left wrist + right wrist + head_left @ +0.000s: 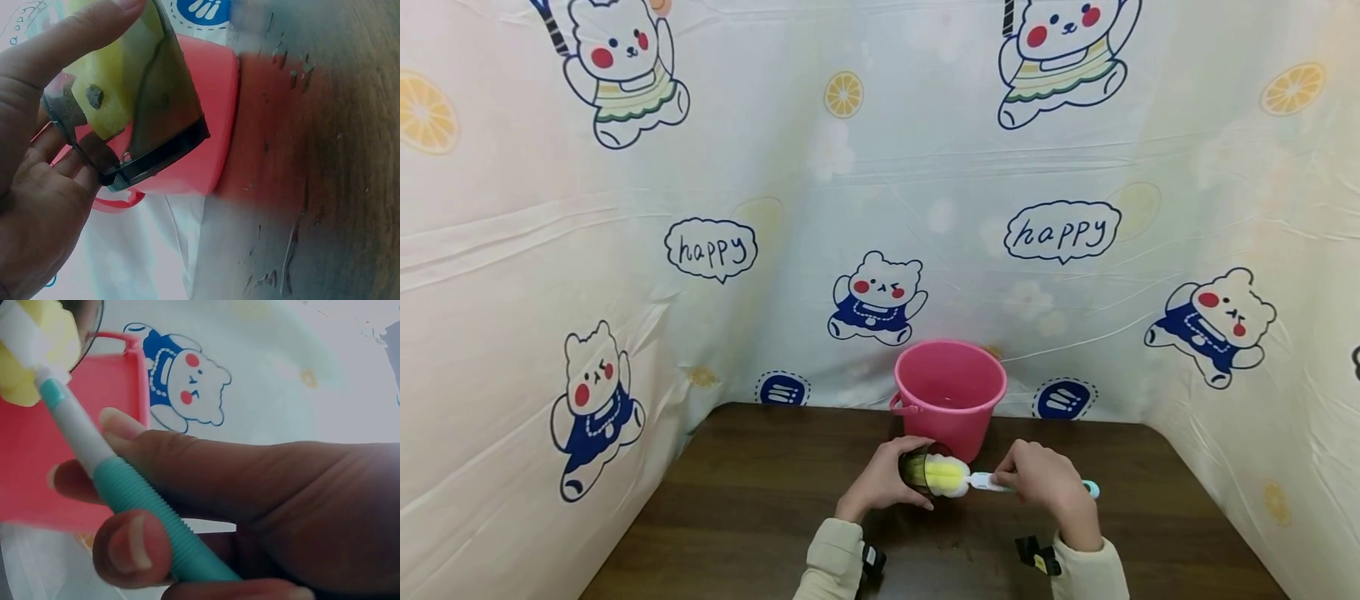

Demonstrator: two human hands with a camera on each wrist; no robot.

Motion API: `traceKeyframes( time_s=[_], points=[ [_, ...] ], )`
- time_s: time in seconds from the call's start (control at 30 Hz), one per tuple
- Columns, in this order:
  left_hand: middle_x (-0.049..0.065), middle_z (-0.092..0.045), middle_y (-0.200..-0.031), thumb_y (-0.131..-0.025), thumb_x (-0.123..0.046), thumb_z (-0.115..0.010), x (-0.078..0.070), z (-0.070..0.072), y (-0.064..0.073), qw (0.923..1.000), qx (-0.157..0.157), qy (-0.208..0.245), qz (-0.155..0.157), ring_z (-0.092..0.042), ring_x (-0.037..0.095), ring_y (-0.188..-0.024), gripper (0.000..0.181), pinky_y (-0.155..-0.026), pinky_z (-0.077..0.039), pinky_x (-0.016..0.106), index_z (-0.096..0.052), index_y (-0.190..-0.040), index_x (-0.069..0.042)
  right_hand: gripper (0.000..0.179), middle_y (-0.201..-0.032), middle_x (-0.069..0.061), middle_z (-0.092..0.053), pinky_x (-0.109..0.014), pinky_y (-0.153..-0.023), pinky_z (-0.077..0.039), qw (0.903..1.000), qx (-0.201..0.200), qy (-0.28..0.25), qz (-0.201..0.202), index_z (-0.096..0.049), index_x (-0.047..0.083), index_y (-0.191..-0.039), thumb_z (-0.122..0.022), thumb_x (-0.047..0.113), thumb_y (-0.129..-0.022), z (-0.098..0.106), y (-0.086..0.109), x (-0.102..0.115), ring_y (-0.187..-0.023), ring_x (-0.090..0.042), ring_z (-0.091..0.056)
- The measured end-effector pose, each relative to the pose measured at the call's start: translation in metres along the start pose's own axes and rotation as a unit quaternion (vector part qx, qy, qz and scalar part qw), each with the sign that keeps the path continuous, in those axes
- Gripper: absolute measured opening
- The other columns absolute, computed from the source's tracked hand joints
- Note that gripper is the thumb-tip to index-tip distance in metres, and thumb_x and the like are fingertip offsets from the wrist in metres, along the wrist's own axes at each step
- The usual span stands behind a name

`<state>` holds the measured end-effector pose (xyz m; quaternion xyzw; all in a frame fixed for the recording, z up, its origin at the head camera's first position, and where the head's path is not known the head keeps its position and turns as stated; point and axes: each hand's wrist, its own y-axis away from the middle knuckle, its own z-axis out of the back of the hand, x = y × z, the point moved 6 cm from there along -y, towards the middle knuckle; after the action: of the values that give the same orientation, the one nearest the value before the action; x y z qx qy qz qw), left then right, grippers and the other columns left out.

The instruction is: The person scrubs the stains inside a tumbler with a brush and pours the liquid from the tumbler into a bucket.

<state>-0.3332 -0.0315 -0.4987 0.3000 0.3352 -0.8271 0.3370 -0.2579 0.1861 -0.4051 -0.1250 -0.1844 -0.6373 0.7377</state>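
On the left, the person's left hand (880,482) is curling round a dark-tinted see-through cup (912,470), thumb on one side and fingers on the other. The cup is lying sideways in that grasp above the brown wood-grain table (722,500), its mouth facing right. It is looking light and rigid; whether it is glass or plastic, the views are not telling. Drops of water (290,244) are dotting the tabletop, so the smooth wall is probably turning slippery, and a firm, even hold round the body near the thick base is seeming safest.

Further right, the yellow-and-white sponge head (947,477) of a bottle brush is sitting partly inside the cup and partly showing outside its mouth. The sponge is appearing soft and likely yielding to the wall. Just behind, a pink bucket (951,387) is standing upright on the table.

At the right, the right hand (1041,477) is gripping the brush by its ribbed turquoise grip (140,497). That shaft is looking stiff and light, and the ribs are likely giving wet fingers the best purchase.
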Motion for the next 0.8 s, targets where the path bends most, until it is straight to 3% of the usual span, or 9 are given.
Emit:
traceKeyframes(
  time_s=[0.17,0.37,0.57,0.8],
  points=[
    [-0.006,-0.061,-0.139,-0.062,-0.024,-0.100,0.000,-0.001,0.000,1.0000,0.004,-0.006,0.002,-0.055,0.015,-0.129,0.089,-0.111,-0.046,0.039,-0.059,-0.141,-0.020,0.010,-0.053,0.003,-0.057,-0.029,-0.050,-0.042,0.9998,0.002,0.001,0.020,-0.081,0.018,-0.082,-0.077,0.021,-0.091,0.001,0.007,0.011,-0.048,-0.013,-0.051],
    [-0.006,-0.061,-0.139,-0.062,-0.027,-0.100,0.005,-0.003,0.001,1.0000,-0.001,0.008,0.001,-0.055,0.015,-0.129,0.090,-0.110,-0.047,0.038,-0.059,-0.141,-0.022,0.010,-0.055,0.008,-0.056,-0.029,-0.048,-0.040,0.9991,-0.026,0.012,0.032,-0.082,0.022,-0.082,-0.077,0.023,-0.091,0.005,0.013,0.020,-0.047,-0.012,-0.052],
    [-0.006,-0.061,-0.139,-0.062,-0.022,-0.100,0.007,-0.004,0.002,0.9999,-0.001,0.009,0.007,-0.055,0.015,-0.128,0.089,-0.110,-0.047,0.039,-0.059,-0.142,-0.021,0.016,-0.051,0.006,-0.054,-0.027,-0.046,-0.034,0.9988,-0.044,0.006,0.018,-0.080,0.024,-0.076,-0.076,0.023,-0.091,0.009,0.013,0.018,-0.046,-0.012,-0.051],
    [-0.006,-0.061,-0.139,-0.061,-0.017,-0.100,0.005,-0.001,0.000,0.9999,-0.004,0.004,0.010,-0.055,0.015,-0.128,0.091,-0.111,-0.046,0.041,-0.059,-0.142,-0.020,0.013,-0.053,0.002,-0.058,-0.029,-0.047,-0.036,0.9988,-0.048,0.010,-0.003,-0.082,0.022,-0.080,-0.076,0.023,-0.092,0.009,0.005,0.006,-0.048,-0.013,-0.053]
  ],
)
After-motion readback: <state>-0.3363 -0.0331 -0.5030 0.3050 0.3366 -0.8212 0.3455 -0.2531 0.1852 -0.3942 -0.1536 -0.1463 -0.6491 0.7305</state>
